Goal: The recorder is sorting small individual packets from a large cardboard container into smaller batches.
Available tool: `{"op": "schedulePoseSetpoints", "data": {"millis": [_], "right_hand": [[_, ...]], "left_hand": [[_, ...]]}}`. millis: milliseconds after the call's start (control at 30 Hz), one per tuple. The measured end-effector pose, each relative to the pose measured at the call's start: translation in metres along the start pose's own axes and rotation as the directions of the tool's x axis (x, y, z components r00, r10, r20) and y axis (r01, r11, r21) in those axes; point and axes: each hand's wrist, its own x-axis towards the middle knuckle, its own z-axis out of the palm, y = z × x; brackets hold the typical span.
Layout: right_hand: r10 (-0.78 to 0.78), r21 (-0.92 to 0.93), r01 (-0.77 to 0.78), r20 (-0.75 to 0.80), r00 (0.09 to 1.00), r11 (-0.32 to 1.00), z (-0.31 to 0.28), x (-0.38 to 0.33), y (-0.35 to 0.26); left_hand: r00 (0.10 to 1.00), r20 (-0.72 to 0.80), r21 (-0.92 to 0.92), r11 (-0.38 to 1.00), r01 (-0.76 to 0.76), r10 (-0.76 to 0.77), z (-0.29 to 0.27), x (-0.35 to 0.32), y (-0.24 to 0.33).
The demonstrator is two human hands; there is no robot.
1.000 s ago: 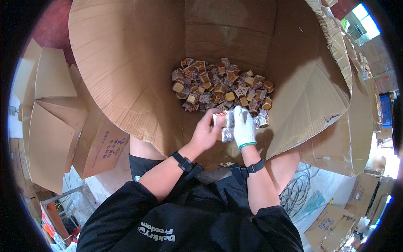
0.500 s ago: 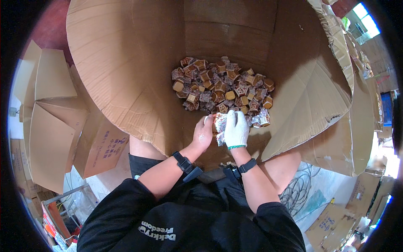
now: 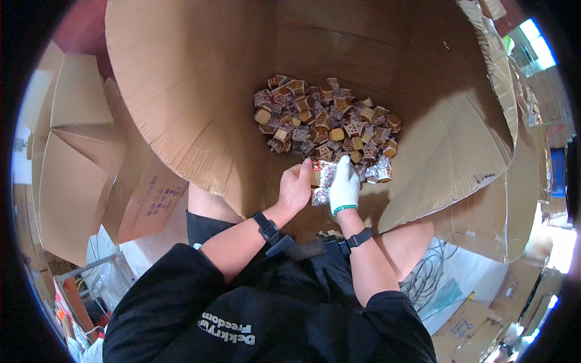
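My bare left hand (image 3: pixel 295 186) is closed, its thumb and fingers pinching the left side of a small bubble-wrapped piece (image 3: pixel 324 174). Opposite it, my right hand (image 3: pixel 345 187), in a white knitted glove with a green cuff edge, grips the wrap on the right. The piece shows red and gold at its left end; its full shape is hidden by the shiny wrap and my fingers. Just beyond my hands lies a heap of small brown wooden-looking pieces (image 3: pixel 336 134), many of them in bubble wrap, at the bottom of a large cardboard box (image 3: pixel 187 91).
The box's curved flap (image 3: pixel 451 163) rises at the right, near my gloved hand. Folded cartons (image 3: pixel 78 163) stand at the left. A coil of cable (image 3: pixel 426 269) lies on the floor at the lower right, with more cartons (image 3: pixel 469 323) beyond it.
My hands have drawn slightly apart, and more of the wrapped piece shows between them. My right hand has shifted a little right. The whole view has tilted slightly.
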Motion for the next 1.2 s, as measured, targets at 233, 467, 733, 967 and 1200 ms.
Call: {"op": "schedulePoseSetpoints", "data": {"millis": [233, 467, 733, 967, 1200], "right_hand": [[-0.026, 0.019, 0.024, 0.122, 0.992, 1.0, 0.0, 0.005, 0.012], [0.002, 0.127, -0.018, 0.118, 0.993, 0.992, 0.01, 0.012, 0.032], [0.03, 0.054, -0.035, 0.086, 0.996, 0.998, 0.013, 0.031, 0.079], [0.33, 0.476, -0.487, 0.379, 0.865, 0.732, 0.015, 0.046, 0.103], [0.316, 0.432, -0.471, 0.383, 0.868, 0.769, 0.018, 0.054, 0.111]], "left_hand": [[0.965, -0.014, -0.099, 0.961, 0.258, -0.26, -0.001, -0.002, 0.001], [0.91, 0.036, -0.184, 0.892, 0.412, -0.413, -0.003, 0.006, -0.021], [0.826, 0.267, -0.39, 0.728, 0.564, -0.497, 0.001, 0.002, -0.023], [0.802, 0.294, -0.429, 0.678, 0.596, -0.52, 0.003, 0.003, -0.031], [0.743, 0.393, -0.376, 0.642, 0.668, -0.542, -0.007, -0.001, -0.021]]}}
